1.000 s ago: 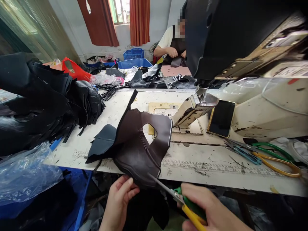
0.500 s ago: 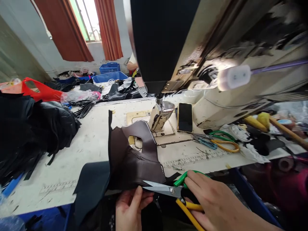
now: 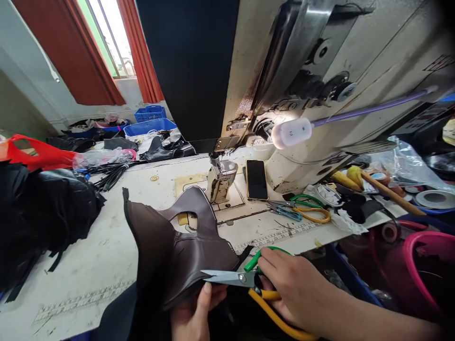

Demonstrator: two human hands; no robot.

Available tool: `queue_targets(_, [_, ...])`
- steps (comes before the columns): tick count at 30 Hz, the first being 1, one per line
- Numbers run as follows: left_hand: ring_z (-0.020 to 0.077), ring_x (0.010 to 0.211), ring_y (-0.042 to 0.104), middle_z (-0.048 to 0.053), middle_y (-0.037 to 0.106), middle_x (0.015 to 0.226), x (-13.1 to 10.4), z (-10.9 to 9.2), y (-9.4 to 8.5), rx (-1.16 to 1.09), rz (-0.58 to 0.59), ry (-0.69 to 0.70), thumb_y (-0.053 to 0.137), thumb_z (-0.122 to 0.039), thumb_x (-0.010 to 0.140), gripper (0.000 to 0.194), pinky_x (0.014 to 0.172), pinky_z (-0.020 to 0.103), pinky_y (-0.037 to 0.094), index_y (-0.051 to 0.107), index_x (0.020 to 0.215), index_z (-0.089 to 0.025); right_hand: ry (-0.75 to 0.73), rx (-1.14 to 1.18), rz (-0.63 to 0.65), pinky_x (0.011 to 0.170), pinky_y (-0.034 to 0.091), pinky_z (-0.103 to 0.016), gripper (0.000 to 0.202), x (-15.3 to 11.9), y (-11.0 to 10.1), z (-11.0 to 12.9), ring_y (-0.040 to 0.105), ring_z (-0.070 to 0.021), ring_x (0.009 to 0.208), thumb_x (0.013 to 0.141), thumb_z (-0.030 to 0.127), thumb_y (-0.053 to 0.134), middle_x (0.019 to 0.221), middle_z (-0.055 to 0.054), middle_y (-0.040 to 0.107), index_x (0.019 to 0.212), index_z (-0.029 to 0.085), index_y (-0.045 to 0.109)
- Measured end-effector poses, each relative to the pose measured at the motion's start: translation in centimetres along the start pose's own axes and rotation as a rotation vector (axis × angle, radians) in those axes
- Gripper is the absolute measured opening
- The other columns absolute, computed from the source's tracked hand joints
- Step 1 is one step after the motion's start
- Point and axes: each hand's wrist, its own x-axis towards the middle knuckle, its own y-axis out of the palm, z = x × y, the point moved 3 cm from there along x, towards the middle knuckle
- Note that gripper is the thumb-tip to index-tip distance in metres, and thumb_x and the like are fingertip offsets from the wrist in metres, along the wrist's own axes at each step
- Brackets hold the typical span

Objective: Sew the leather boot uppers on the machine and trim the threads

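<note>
My left hand (image 3: 197, 310) pinches the lower edge of a dark brown leather piece (image 3: 199, 253), its thumb on top and fingers tucked underneath. The piece has a rounded cut-out and a black edge strip, and it rests partly on the white table (image 3: 113, 227). In my right hand (image 3: 287, 282) is a pair of scissors (image 3: 231, 278) with one green and one yellow handle. Their blades point left along the leather's edge, close above my left thumb. Whether they are cutting into it I cannot tell.
A post-bed sewing machine (image 3: 222, 182) with a lit lamp (image 3: 293, 133) stands ahead. Beside it lie a phone (image 3: 256, 180) and another pair of scissors (image 3: 309, 214). Black pieces (image 3: 60, 203) are heaped at left. A pink bucket (image 3: 415, 270) is below right.
The view has shifted, so the table things sit further left. The leather's left side has swung outward and its lower edge is lifted. Both hands keep their hold.
</note>
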Motion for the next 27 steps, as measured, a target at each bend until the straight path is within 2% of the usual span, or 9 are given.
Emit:
queue_targets(5, [0.0287,0.068,0.075,0.014,0.077,0.070,0.0,-0.8,-1.3,0.006,0.055,-0.139,0.092,-0.053,0.045,0.050,0.060,0.028,0.063,0.078,0.067,-0.011,-0.137,-0.065,-0.014,0.056,0.028,-0.028,0.026,0.8,0.0,-0.6,0.049,-0.0170,0.066,0.058,0.005,0.056,0.079,-0.001,0.055,0.076,0.021,0.049])
queue_targets(8, [0.0283,0.066,0.075,0.014,0.076,0.067,0.0,-1.2,-2.9,-0.067,-0.028,-0.193,0.095,-0.049,0.040,0.049,0.059,0.027,0.063,0.077,0.065,-0.011,-0.178,-0.069,-0.021,0.054,0.027,-0.027,0.026,1.1,-0.3,-0.6,0.047,-0.0160,0.063,0.056,0.004,0.056,0.077,0.000,0.055,0.074,0.021,0.049])
queue_targets(12, [0.0278,0.070,0.076,0.006,0.078,0.071,0.1,-1.4,-4.3,-0.180,-0.150,-0.116,0.098,-0.033,0.036,0.044,0.064,0.031,0.065,0.075,0.068,-0.015,-0.204,-0.057,-0.008,0.054,0.027,-0.027,0.026,1.5,-0.2,-0.5,0.046,-0.0154,0.062,0.055,0.003,0.057,0.076,0.000,0.054,0.073,0.021,0.048])
queue_targets(16, [0.0249,0.070,0.075,0.002,0.077,0.072,0.1,-1.3,-4.0,-0.229,-0.195,-0.048,0.098,-0.029,0.039,0.045,0.067,0.032,0.066,0.073,0.074,-0.016,-0.200,-0.026,0.021,0.053,0.026,-0.027,0.022,1.8,0.5,-0.6,0.046,-0.0150,0.061,0.062,0.004,0.056,0.075,0.000,0.052,0.074,0.021,0.048])
queue_targets(20, [0.0247,0.067,0.075,0.003,0.077,0.070,-0.1,-1.4,-3.6,-0.220,-0.194,0.013,0.094,-0.025,0.048,0.039,0.064,0.031,0.066,0.071,0.077,-0.015,-0.189,-0.007,0.060,0.054,0.029,-0.026,0.014,2.4,0.8,-0.8,0.046,-0.0145,0.060,0.070,0.008,0.054,0.076,-0.001,0.053,0.074,0.020,0.049])
queue_targets(27, [0.0294,0.068,0.076,0.006,0.077,0.069,-0.4,-1.2,-4.1,-0.135,-0.140,0.009,0.096,-0.043,0.040,0.049,0.063,0.034,0.066,0.072,0.070,-0.013,-0.258,-0.030,0.201,0.053,0.029,-0.027,0.018,5.3,1.0,-0.3,0.053,-0.0170,0.066,0.063,0.010,0.060,0.082,-0.003,0.059,0.079,0.018,0.056])
